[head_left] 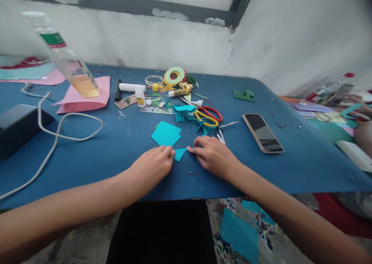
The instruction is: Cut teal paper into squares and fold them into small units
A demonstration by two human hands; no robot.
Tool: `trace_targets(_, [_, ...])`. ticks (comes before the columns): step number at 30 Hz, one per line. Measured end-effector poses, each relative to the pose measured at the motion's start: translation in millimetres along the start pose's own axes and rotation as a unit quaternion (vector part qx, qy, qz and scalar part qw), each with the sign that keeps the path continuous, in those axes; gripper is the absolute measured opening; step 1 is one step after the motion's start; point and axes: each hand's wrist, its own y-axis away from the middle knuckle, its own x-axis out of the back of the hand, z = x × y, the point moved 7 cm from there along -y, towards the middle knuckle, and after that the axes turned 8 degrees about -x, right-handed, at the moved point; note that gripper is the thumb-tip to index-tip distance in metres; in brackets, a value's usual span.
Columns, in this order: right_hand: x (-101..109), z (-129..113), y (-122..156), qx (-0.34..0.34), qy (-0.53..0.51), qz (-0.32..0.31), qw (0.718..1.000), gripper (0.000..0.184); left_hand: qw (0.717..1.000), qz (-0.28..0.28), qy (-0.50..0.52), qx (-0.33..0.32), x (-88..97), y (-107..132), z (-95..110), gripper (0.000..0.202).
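Observation:
A small turquoise paper piece [179,155] with a folded strip along its top edge lies on the blue table between my two hands. My left hand [158,161] has its fingers closed on the paper's left end. At the right end, my right hand [213,155] pinches the same paper between thumb and curled fingers. Just beyond them rests a short stack of turquoise paper squares [166,133]. Behind my right hand are scissors with red and yellow handles [207,116], partly among turquoise paper scraps [184,111].
A bottle of yellowish liquid [84,84] stands on pink paper [104,88] at the left, near a white cable [58,134]. A glue bottle [140,97] and glue stick [178,92] lie at the back. A phone [263,133] is right; beyond it shows another person's hand [356,99].

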Motion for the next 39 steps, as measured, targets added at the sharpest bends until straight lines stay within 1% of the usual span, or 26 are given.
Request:
trace_targets(2, [-0.4,4.5,1.9,-0.005,-0.033,-0.012,0.999,0.026,0.997,0.013,0.075,0.013,1.9,-0.3,-6.9,0.026])
trace_targets(5, [1.7,9.8,-1.6,-0.021,-0.102,-0.034,0.994,0.025,0.976,0.039,0.206,0.057,2.5,-3.0,-26.4,0.027])
trace_targets(8, [4.9,12.3,-13.2,-0.039,-0.162,-0.073,0.983,0.019,0.962,0.043,0.258,0.074,3.1,-10.2,-45.2,0.024])
trace_targets(12, [4.8,10.4,-34.0,-0.054,-0.162,-0.145,0.975,0.013,0.942,0.017,0.321,0.091,2.9,-19.5,-60.4,0.015])
trace_targets(15, [3.1,6.6,-45.4,-0.051,-0.169,-0.183,0.967,0.005,0.930,0.006,0.355,0.097,2.6,-20.9,-63.6,0.012])
trace_targets(19, [-1.9,5.2,-48.2,-0.041,-0.205,-0.213,0.954,0.005,0.918,0.021,0.385,0.098,-0.4,-16.3,-63.1,0.012])
trace_targets(22, [-4.8,7.1,-44.7,-0.031,-0.236,-0.211,0.948,0.003,0.907,0.042,0.407,0.104,-4.2,-12.9,-63.5,0.015])
trace_targets(24, [-4.0,8.7,-42.4,-0.027,-0.268,-0.200,0.942,0.003,0.898,0.052,0.424,0.106,-6.4,-12.2,-64.0,0.020])
trace_targets(26, [-0.4,10.4,-41.1,-0.027,-0.312,-0.183,0.932,0.005,0.890,0.058,0.442,0.100,-7.1,-12.8,-64.1,0.021])
trace_targets(30, [7.0,14.0,-41.5,-0.042,-0.404,-0.165,0.899,0.013,0.877,0.082,0.462,0.103,-2.2,-12.1,-68.5,0.022])
trace_targets(32, [8.4,15.7,-43.1,-0.055,-0.457,-0.156,0.874,0.012,0.864,0.100,0.481,0.110,2.1,-10.7,-71.3,0.022])
trace_targets(34, [8.0,17.6,-45.0,-0.069,-0.516,-0.143,0.842,0.011,0.840,0.124,0.517,0.111,7.1,-9.6,-72.8,0.021])
trace_targets(37, [4.3,20.1,-47.3,-0.093,-0.602,-0.129,0.782,0.011,0.798,0.171,0.569,0.100,15.2,-8.2,-73.4,0.017])
trace_targets(39, [2.2,21.4,-48.0,-0.108,-0.642,-0.122,0.749,0.015,0.779,0.201,0.586,0.096,19.9,-6.4,-73.7,0.014])
